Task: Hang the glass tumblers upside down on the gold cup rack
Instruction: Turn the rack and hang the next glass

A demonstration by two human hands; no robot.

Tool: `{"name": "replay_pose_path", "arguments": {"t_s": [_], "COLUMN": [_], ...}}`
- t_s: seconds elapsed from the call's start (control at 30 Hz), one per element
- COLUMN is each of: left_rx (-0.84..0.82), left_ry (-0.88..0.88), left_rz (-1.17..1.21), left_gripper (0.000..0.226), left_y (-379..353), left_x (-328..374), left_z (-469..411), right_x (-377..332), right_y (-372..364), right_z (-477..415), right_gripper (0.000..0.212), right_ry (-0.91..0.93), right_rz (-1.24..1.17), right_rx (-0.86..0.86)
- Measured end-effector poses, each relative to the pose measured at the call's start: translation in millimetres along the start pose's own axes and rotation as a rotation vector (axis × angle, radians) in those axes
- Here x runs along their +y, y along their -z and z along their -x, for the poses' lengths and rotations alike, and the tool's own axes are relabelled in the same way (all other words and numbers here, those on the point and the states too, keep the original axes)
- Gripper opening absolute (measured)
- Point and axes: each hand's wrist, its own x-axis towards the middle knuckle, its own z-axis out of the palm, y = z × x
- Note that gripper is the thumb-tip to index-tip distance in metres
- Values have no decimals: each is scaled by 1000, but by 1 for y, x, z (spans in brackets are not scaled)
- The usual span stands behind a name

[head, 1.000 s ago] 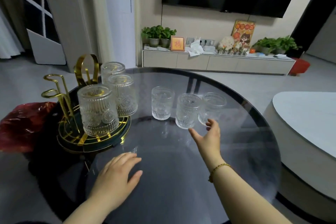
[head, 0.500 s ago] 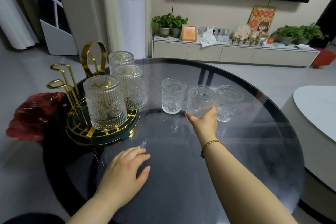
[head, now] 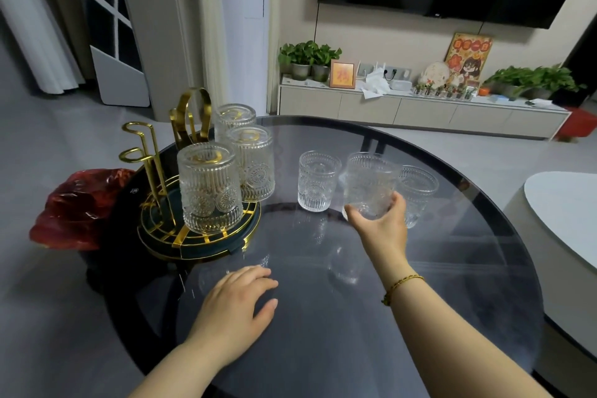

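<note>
The gold cup rack stands on its round dark base at the left of the glass table. Three ribbed tumblers hang upside down on it, and two gold pegs at its left are bare. My right hand grips the base of a tumbler lifted off the table, mouth up. One upright tumbler stands to its left. Another upright tumbler stands to its right, partly hidden. My left hand lies flat on the glass near the front, fingers spread.
A crumpled red bag lies left of the rack, beyond the table edge. A white rounded table is at the right. A low cabinet with plants and frames lines the far wall.
My right hand reached the middle tumbler, closed on it and has lifted it off the table. The left hand stayed flat on the glass. The camera view shifted slightly.
</note>
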Motion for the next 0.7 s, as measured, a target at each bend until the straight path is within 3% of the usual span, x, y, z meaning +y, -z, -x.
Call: {"name": "replay_pose_path", "arguments": {"t_s": [0.17,0.3,0.43,0.53,0.7], "left_rx": [229,391,268,160,107], "left_ry": [0,108,238,205,180], "left_rz": [79,49,-24,-92,-91], "left_gripper": [28,36,73,103,102], "left_y": [18,43,66,68,67], "left_x": [-14,-49,-83,-103,-126], "left_z": [12,23,22,14,-1], "right_x": [-57,-105,-152,-186,-241], "right_y": [23,21,2,-17,-62], "right_z": [-7,-13,-20,-26,-38], "right_gripper": [72,73,75,72,68], "right_ry": [143,166,211,274,353], "right_rz": [-45,-88,-28,-6,67], "right_rx": [-147,-195,-243,-247,-300]}}
